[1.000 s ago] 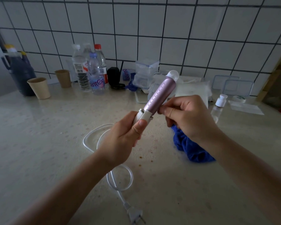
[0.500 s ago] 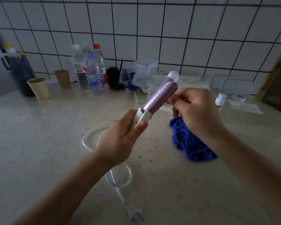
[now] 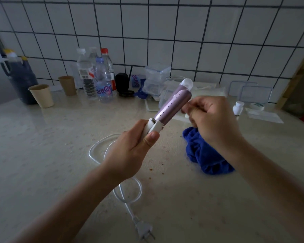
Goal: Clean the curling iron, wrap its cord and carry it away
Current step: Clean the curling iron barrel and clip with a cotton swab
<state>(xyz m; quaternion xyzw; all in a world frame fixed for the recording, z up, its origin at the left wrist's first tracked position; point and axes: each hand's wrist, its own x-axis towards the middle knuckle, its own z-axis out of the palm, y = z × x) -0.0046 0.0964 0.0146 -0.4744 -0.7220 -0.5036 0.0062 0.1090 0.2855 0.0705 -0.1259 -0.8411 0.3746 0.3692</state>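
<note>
My left hand (image 3: 130, 151) grips the white handle of the curling iron (image 3: 172, 104), whose purple barrel tilts up and to the right and ends in a white tip. My right hand (image 3: 212, 120) is beside the upper barrel, fingers pinched together and blurred; I cannot make out anything between them. The white cord (image 3: 128, 195) loops on the counter under my left wrist and ends in a two-pin plug (image 3: 145, 230) near the front. A crumpled blue cloth (image 3: 205, 155) lies on the counter under my right forearm.
Along the tiled wall stand a dark jug (image 3: 21, 81), two paper cups (image 3: 41, 95), several plastic bottles (image 3: 102, 79), a black object (image 3: 122, 83), clear plastic boxes (image 3: 156, 76) and lids (image 3: 254, 93), and a small white bottle (image 3: 238, 107). The speckled countertop (image 3: 42, 155) extends left.
My right hand has slid up along the barrel from near the handle to beside the upper end. My left hand and the iron have stayed nearly still.
</note>
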